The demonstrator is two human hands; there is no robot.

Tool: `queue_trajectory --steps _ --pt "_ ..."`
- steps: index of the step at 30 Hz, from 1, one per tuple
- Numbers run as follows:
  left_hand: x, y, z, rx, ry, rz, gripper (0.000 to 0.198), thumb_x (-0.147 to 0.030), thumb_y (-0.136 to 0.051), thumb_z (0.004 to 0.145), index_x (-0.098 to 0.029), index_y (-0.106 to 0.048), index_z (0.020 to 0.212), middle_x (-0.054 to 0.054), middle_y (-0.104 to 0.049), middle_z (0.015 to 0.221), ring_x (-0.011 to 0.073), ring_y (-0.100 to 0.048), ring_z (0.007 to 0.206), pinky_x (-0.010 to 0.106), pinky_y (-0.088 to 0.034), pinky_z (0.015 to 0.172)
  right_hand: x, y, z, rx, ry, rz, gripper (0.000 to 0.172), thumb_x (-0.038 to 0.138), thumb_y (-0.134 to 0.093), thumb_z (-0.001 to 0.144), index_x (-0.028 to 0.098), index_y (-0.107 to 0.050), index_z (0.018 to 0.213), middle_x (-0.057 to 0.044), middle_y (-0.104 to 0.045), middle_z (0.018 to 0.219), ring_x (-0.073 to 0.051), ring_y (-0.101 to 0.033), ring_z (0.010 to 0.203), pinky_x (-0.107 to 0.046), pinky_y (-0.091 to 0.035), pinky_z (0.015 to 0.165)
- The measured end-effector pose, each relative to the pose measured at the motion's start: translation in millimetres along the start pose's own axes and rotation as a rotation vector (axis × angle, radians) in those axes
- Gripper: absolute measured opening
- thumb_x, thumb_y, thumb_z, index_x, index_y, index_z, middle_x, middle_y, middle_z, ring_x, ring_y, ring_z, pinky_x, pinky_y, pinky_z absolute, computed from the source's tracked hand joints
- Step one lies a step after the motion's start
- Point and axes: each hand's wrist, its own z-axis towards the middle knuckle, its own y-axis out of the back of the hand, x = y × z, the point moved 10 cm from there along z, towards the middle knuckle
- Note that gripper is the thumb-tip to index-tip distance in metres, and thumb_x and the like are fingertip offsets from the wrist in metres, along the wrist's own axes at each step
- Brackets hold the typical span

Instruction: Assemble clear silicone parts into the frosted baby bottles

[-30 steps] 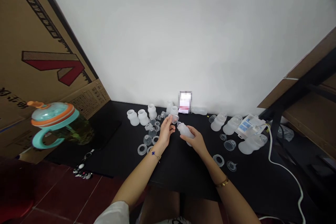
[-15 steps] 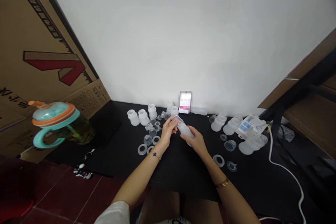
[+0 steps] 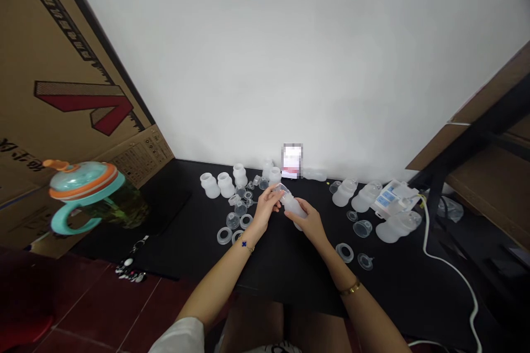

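My right hand (image 3: 309,224) is wrapped round a frosted white plastic bottle (image 3: 295,207), held tilted above the black table (image 3: 285,265). My left hand (image 3: 265,207) pinches a small clear cap-like piece (image 3: 281,190) and presses it against the bottle's neck. Both hands meet over the middle of the table. Just left of my left hand lie several clear rings and small cups (image 3: 232,223).
Frosted bottles (image 3: 219,184) stand at the back left, more lie at the right (image 3: 364,196) beside a white device (image 3: 391,198) with a white cable (image 3: 451,270). A teal-and-orange cup (image 3: 85,190) and cardboard box (image 3: 62,88) stand left. Loose rings (image 3: 345,252) lie right of my arm.
My left hand has brought the small clear piece rightwards, from apart from the bottle onto its neck. My right hand and the bottle have barely moved.
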Motion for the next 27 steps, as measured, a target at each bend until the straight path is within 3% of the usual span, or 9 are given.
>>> queue_trajectory --steps 27 --pt "1.4 -5.3 -1.5 0.017 -0.016 0.023 0.065 -0.048 -0.084 0.07 -0.016 -0.066 0.124 0.0 -0.067 0.081 0.0068 -0.054 0.056 0.018 -0.041 0.047 1.6 7.6 0.0 -0.09 0.027 -0.019 0.05 0.048 -0.079 0.07 0.022 -0.071 0.112 -0.006 -0.076 0.11 -0.03 -0.069 0.104 -0.039 -0.053 0.089"
